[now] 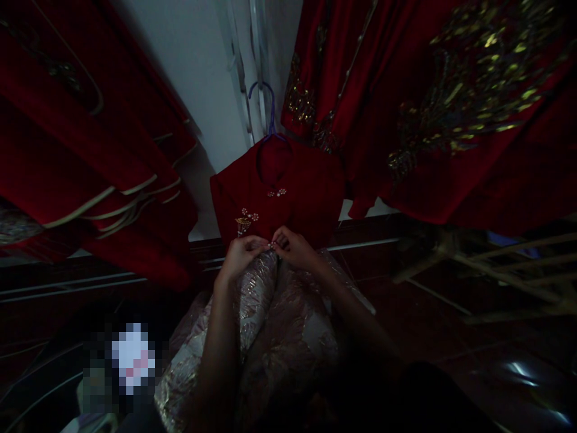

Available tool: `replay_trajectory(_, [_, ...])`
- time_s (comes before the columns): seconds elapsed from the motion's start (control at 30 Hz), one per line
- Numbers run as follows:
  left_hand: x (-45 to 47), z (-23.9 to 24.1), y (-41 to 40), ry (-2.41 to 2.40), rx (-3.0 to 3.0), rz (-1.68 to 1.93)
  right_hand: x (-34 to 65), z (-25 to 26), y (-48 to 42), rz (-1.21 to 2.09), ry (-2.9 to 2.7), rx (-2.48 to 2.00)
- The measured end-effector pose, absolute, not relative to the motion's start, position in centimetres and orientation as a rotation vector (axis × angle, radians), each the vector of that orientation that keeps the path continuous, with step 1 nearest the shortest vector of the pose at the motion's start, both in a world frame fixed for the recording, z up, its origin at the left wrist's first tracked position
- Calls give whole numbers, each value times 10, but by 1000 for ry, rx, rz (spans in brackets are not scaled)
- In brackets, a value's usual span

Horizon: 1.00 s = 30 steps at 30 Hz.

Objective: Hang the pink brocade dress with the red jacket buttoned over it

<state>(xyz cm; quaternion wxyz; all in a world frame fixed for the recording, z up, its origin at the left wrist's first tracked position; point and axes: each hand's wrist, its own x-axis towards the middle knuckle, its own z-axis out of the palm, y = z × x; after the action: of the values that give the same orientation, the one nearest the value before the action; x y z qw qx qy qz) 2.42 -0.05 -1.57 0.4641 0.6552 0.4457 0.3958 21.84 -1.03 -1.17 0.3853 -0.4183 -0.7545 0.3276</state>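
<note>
A red jacket (311, 174) hangs on a purple hanger (272, 111) in front of me. Small pale flower-shaped fasteners (276, 193) sit below its neckline, and a gold ornament (243, 225) is on its front to the left. Beneath it hangs a shiny gold-and-silver patterned skirt (256, 294). My left hand (246, 252) pinches a small pale fastener (272, 245) at the garment's middle front. From the other side my right hand (295, 248) pinches at the same spot, its fingers curled. The fingertips of both hands nearly meet and partly hide the fastener.
Red garments with pale piping (117, 204) hang on the left. More red garments with gold sequins (469, 90) hang at the right. A wooden rack (491, 270) stands low on the right. A pale, pixelated patch lies at lower left. The scene is dim.
</note>
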Motion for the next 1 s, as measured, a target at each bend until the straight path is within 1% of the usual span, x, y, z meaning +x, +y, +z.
replay_trajectory(0.47, [31,-19,-1,1054,1567,1062,224,-9,-9,854,-1868,-1046])
replay_trajectory(0.8, [36,-18,0,1045,1700,1109,224,-12,-6,904,-1789,-1008])
replay_trajectory(1.0, [33,-20,0,1010,1649,1024,223,-12,-7,914,-1752,-1045])
